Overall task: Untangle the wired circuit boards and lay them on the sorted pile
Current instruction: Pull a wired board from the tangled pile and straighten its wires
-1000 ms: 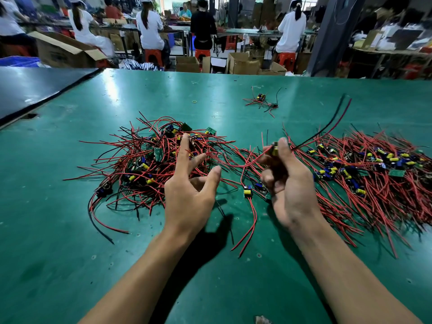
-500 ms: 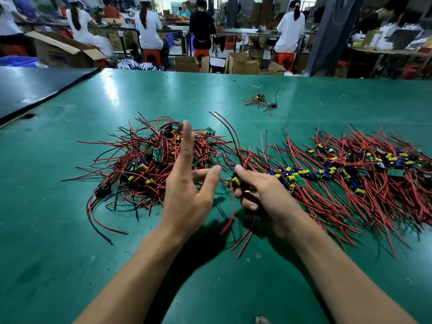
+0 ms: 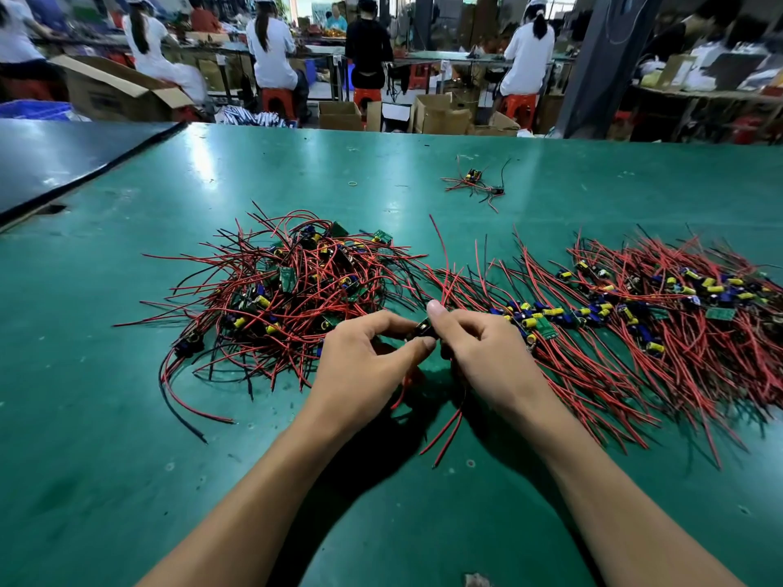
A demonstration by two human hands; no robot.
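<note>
Both left hand (image 3: 368,360), splayed a moment ago, and right hand (image 3: 487,353) now pinch one wired circuit board (image 3: 423,329) between them, so untangling looks underway.

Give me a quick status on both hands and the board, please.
Left hand and right hand both pinching one wired circuit board. Tangled pile left, sorted pile right. Its red wires hang loose below the hands.
</note>
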